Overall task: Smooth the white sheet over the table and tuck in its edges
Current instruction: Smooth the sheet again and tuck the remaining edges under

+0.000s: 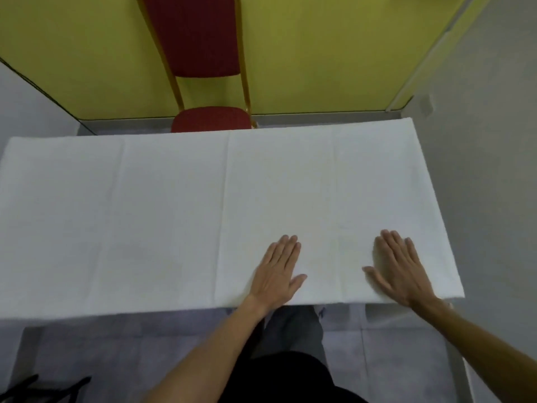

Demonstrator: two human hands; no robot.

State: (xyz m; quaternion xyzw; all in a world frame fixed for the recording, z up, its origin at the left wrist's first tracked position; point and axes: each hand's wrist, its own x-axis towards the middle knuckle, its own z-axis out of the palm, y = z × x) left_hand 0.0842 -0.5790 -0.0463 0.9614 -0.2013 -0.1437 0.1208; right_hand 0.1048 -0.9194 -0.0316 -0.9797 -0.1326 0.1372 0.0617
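A white sheet (174,213) covers the whole table top, lying flat with faint fold creases running front to back. My left hand (279,271) rests palm down on the sheet near the front edge, right of the middle, fingers straight and close together, thumb out. My right hand (398,266) lies palm down on the sheet further right, near the front right corner, fingers extended. Neither hand holds anything. The table itself is hidden under the sheet.
A red chair with a gold frame (209,117) stands behind the far edge of the table, against a yellow wall (319,53). Grey walls flank both sides. Below the front edge I see my legs and a grey floor (116,359).
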